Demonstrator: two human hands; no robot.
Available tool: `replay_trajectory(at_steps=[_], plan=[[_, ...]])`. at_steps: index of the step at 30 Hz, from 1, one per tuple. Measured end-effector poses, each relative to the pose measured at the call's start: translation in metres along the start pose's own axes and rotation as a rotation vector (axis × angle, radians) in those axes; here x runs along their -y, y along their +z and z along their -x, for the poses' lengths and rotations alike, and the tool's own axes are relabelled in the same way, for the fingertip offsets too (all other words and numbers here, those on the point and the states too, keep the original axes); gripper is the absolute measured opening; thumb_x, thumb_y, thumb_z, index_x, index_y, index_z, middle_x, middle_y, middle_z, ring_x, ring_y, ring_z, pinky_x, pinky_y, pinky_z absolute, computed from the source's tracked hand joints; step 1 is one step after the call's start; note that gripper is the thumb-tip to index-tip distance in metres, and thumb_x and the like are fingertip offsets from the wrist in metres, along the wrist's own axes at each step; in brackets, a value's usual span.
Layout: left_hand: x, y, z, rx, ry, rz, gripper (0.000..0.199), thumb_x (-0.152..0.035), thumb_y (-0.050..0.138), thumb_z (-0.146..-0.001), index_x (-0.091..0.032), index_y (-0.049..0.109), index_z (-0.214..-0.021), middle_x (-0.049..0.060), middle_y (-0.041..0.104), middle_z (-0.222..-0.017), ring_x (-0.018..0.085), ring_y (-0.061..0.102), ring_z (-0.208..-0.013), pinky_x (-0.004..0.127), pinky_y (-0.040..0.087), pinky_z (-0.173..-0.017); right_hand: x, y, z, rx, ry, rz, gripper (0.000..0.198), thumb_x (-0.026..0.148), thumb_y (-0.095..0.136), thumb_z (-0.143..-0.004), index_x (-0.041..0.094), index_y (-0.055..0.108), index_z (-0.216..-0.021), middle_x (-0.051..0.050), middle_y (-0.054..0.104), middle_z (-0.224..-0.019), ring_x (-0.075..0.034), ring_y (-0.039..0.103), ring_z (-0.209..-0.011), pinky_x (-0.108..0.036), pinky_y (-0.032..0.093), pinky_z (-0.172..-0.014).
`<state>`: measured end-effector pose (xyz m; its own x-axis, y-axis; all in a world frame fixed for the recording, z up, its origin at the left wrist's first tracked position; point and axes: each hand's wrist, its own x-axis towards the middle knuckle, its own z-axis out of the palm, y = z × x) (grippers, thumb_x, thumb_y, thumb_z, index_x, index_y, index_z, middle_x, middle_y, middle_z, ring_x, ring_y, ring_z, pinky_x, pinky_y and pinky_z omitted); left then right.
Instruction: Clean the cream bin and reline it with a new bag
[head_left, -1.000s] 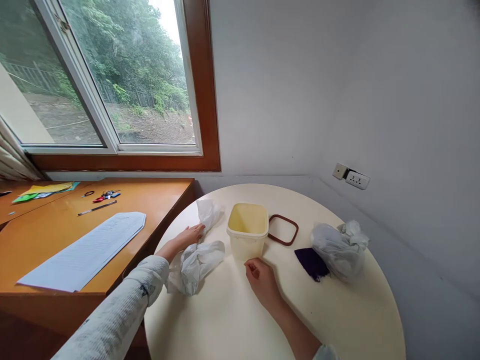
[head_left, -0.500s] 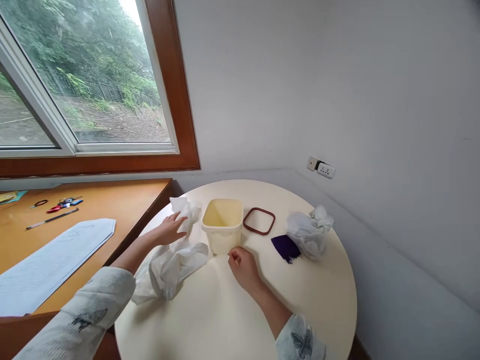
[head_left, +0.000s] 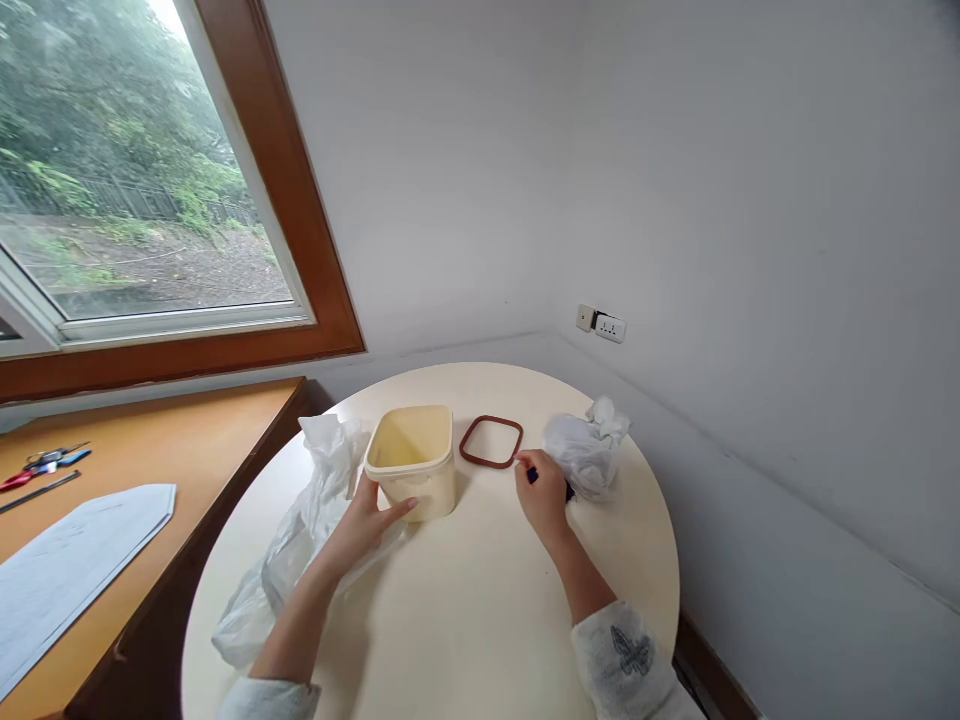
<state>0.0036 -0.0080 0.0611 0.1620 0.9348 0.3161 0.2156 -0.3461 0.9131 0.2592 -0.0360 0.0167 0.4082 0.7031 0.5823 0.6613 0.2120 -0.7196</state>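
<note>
A cream-yellow plastic bin point(head_left: 420, 490), open at the top, stands on the round table. Its near left side is gripped by my left hand point(head_left: 364, 520), with the thumb across the front and the fingers round the corner. My right hand point(head_left: 541, 490) is closed, fingers curled, by the near right corner of a brown-red square ring point(head_left: 491, 463); I cannot tell whether they touch. Dark purple cloth point(head_left: 570, 491) lies mostly hidden under this hand. A crumpled white plastic bag point(head_left: 292, 530) spreads left of the bin, partly behind my left forearm.
A knotted white plastic bag point(head_left: 581, 455) with something inside sits at the round table's point(head_left: 465, 620) right edge. On the orange-brown desk point(head_left: 217, 420) at left lie papers point(head_left: 90, 560), keys point(head_left: 49, 458) and a thin dark stick point(head_left: 37, 492). Walls stand behind and to the right.
My left hand has left the loose white bag and taken hold of the bin. My right hand has moved from the bin's front to the ring and purple cloth. The view has turned right.
</note>
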Motion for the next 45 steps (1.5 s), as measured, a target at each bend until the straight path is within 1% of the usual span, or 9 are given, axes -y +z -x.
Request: replay_trajectory(at_steps=[6, 11, 16, 21, 25, 28, 34, 40, 45], plan=[[0.007, 0.031, 0.003, -0.185, -0.026, 0.293, 0.074, -0.030, 0.072, -0.066, -0.029, 0.033, -0.128, 0.008, 0.044, -0.131, 0.025, 0.041, -0.123, 0.042, 0.035, -0.101, -0.030, -0.048, -0.046, -0.147, 0.157, 0.207, 0.025, 0.020, 0.039, -0.078, 0.017, 0.057, -0.094, -0.008, 0.060, -0.099, -0.021, 0.053, -0.098, -0.034, 0.036, -0.090], [0.012, 0.035, 0.007, -0.226, -0.008, 0.309, 0.081, -0.029, 0.074, -0.063, -0.030, 0.030, -0.131, 0.009, 0.041, -0.134, 0.027, 0.038, -0.126, 0.044, 0.031, -0.104, -0.068, -0.086, -0.079, -0.133, 0.435, 0.373, 0.052, 0.027, 0.050, -0.073, 0.011, 0.043, -0.121, -0.020, 0.047, -0.123, -0.033, 0.041, -0.116, -0.046, 0.031, -0.094], [0.005, 0.031, 0.011, -0.318, 0.025, 0.250, 0.091, -0.031, 0.075, -0.062, -0.031, 0.020, -0.135, 0.010, 0.023, -0.144, 0.027, 0.023, -0.134, 0.044, 0.021, -0.110, -0.104, -0.099, -0.091, 0.025, 0.665, 0.376, 0.063, 0.039, 0.059, -0.067, 0.011, 0.045, -0.121, -0.021, 0.058, -0.108, -0.033, 0.056, -0.100, -0.044, 0.042, -0.082], [-0.009, 0.024, 0.011, -0.307, 0.063, 0.136, 0.090, -0.035, 0.072, -0.065, -0.032, 0.016, -0.135, 0.012, 0.020, -0.143, 0.024, 0.018, -0.135, 0.044, 0.019, -0.110, -0.110, -0.098, -0.096, 0.019, 0.592, 0.295, 0.043, 0.034, 0.060, -0.065, 0.014, 0.060, -0.103, -0.017, 0.062, -0.101, -0.028, 0.058, -0.093, -0.038, 0.042, -0.081], [-0.021, 0.018, 0.007, -0.338, 0.134, 0.097, 0.083, -0.036, 0.072, -0.066, -0.031, 0.022, -0.132, 0.011, 0.024, -0.140, 0.023, 0.022, -0.134, 0.043, 0.019, -0.110, -0.095, -0.095, -0.104, -0.097, 0.441, 0.195, 0.042, 0.037, 0.053, -0.070, 0.014, 0.061, -0.104, -0.013, 0.062, -0.093, -0.023, 0.056, -0.082, -0.037, 0.042, -0.077], [-0.030, 0.013, 0.004, -0.366, 0.174, 0.064, 0.068, -0.034, 0.069, -0.069, -0.028, 0.032, -0.126, 0.009, 0.033, -0.134, 0.021, 0.027, -0.132, 0.041, 0.019, -0.111, -0.075, -0.091, -0.114, -0.168, 0.323, 0.098, 0.046, 0.042, 0.050, -0.074, 0.013, 0.059, -0.108, -0.008, 0.061, -0.083, -0.017, 0.051, -0.067, -0.032, 0.043, -0.067], [-0.046, 0.004, 0.004, -0.410, 0.216, -0.058, 0.025, -0.033, 0.062, -0.076, -0.023, 0.056, -0.098, 0.006, 0.047, -0.119, 0.022, 0.042, -0.121, 0.039, 0.034, -0.103, -0.007, -0.092, -0.127, -0.238, 0.081, -0.114, 0.043, 0.043, 0.051, -0.077, 0.016, 0.057, -0.111, -0.002, 0.053, -0.076, -0.011, 0.041, -0.057, -0.024, 0.038, -0.055], [-0.072, -0.001, 0.005, -0.358, 0.268, -0.072, 0.012, -0.030, 0.059, -0.078, -0.019, 0.059, -0.080, 0.004, 0.057, -0.094, 0.019, 0.055, -0.097, 0.034, 0.046, -0.089, 0.067, -0.107, -0.120, -0.105, -0.023, -0.142, 0.033, 0.039, 0.059, -0.074, 0.022, 0.060, -0.102, 0.005, 0.039, -0.063, -0.009, 0.034, -0.053, -0.020, 0.034, -0.048], [-0.104, 0.009, 0.015, -0.133, 0.117, 0.030, 0.014, -0.031, 0.057, -0.078, -0.017, 0.057, -0.075, -0.002, 0.053, -0.060, 0.010, 0.052, -0.054, 0.023, 0.046, -0.053, 0.101, -0.107, -0.093, 0.219, -0.048, -0.108, 0.026, 0.038, 0.058, -0.075, 0.022, 0.059, -0.095, 0.008, 0.030, -0.054, -0.007, 0.030, -0.045, -0.018, 0.026, -0.040]])
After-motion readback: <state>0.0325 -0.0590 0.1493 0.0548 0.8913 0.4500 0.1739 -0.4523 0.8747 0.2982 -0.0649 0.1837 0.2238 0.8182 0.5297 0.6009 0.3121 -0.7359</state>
